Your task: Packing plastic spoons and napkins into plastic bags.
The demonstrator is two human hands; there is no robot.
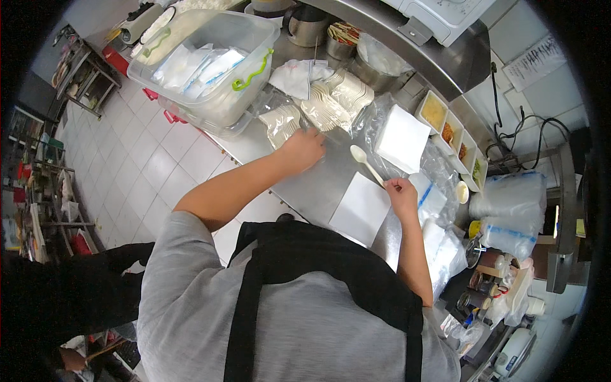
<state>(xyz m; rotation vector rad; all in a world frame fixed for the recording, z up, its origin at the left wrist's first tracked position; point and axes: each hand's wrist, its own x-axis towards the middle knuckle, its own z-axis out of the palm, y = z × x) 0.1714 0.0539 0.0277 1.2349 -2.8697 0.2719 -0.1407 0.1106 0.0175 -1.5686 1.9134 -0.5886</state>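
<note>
My right hand [401,193] pinches the handle end of a cream plastic spoon [364,160], its bowl pointing up and left over the steel counter. Just below it a white sheet, maybe a napkin [361,209], lies flat. My left hand [303,151], fingers curled, is at the edge of a clear plastic bag holding cream disposable cutlery [280,122]; what its fingertips grip, if anything, is hidden. Beyond it lie more piles of cream cutlery [337,100]. A stack of white napkins [403,139] rests on clear plastic to the right.
A large clear plastic bin [210,105] with white packets stands at the counter's left. Condiment trays [450,135] line the right edge, near wrapped white packets [439,245]. Metal pots [307,25] stand at the back. Another person's dark sleeve [70,286] shows at lower left.
</note>
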